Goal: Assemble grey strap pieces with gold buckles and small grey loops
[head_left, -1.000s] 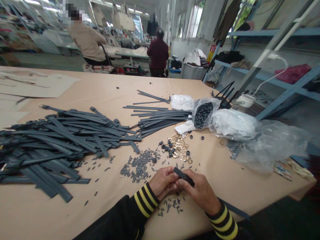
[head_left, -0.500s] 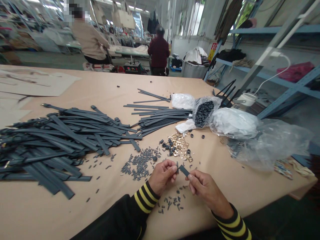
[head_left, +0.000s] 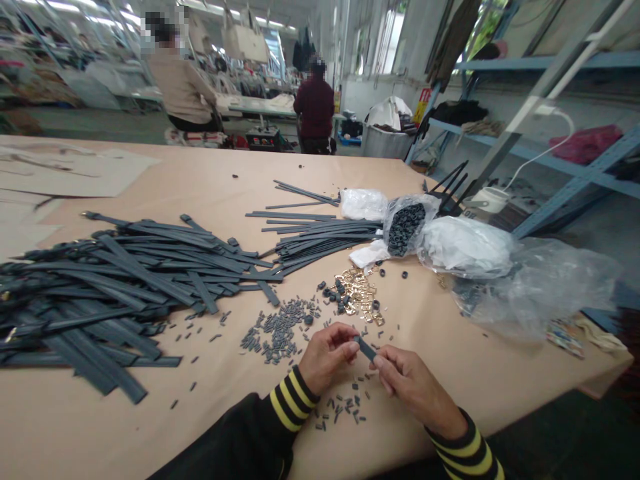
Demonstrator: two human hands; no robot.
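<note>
Above the tan table (head_left: 200, 170), the left hand (head_left: 327, 357) now joins the right hand (head_left: 417, 385), both grips pinching one dark strap (head_left: 367, 348).

The head camera looks forward and down over the table (head_left: 440, 340).

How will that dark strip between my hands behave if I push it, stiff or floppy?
The dark strip is probably fairly stiff over short spans, since the part showing between the left hand and right hand looks straight. It seems unlikely to roll, looking flat.
</note>
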